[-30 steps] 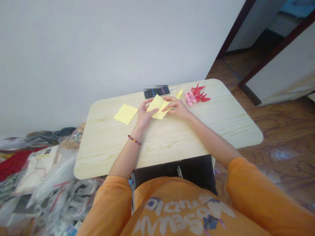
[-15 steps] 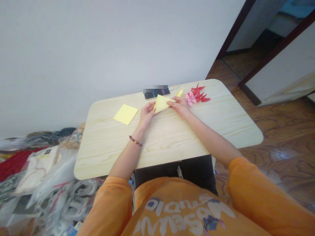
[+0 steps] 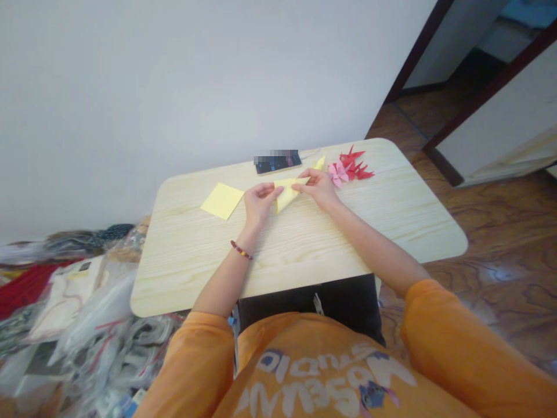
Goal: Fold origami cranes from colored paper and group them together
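Note:
A yellow paper folded into a triangle (image 3: 285, 194) is held just above the light wooden table (image 3: 304, 244), its point hanging toward me. My left hand (image 3: 257, 202) pinches its left corner, and my right hand (image 3: 317, 186) pinches its right corner. Both hands have the fingers closed on the paper. A flat yellow paper square (image 3: 221, 201) lies to the left of my left hand.
A dark phone (image 3: 277, 162) lies behind the hands near the table's far edge. A small yellow folded piece (image 3: 320, 162), pink origami (image 3: 336, 173) and red origami (image 3: 354, 164) sit at the back right. Bags and cloth (image 3: 65, 302) pile up on the floor at the left.
The half-folded yellow sheet was lifted off the table and closed into a triangle; its point now hangs down toward me, with both hands pinching the top corners.

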The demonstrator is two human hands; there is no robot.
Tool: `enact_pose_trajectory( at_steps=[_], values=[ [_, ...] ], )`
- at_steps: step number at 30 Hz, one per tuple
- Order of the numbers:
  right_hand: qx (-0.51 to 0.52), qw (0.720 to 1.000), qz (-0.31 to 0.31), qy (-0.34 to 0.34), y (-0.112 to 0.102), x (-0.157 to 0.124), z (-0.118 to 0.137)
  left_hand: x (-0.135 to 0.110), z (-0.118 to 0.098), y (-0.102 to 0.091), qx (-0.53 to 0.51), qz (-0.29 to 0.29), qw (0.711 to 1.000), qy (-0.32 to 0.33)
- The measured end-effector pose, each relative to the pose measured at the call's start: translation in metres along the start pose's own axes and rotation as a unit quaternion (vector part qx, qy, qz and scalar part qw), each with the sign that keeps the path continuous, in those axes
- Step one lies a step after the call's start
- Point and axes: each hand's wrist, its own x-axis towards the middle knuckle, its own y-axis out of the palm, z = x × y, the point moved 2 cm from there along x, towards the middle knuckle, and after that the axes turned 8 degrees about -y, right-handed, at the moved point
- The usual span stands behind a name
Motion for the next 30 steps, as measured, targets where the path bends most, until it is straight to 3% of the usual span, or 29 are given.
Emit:
enact_pose_trajectory(
  at_steps=[8, 30],
  values=[
    [0.072, 0.994, 0.014, 0.085, 0.0053, -0.0039, -0.0052, -0.0028, 0.0007, 0.0024, -0.049, -0.022, 0.998, -0.015],
    [0.046, 0.997, -0.001, 0.056, 0.0031, -0.0031, -0.0051, -0.0026, -0.0032, 0.0016, -0.058, -0.02, 0.998, -0.003]
  ],
)
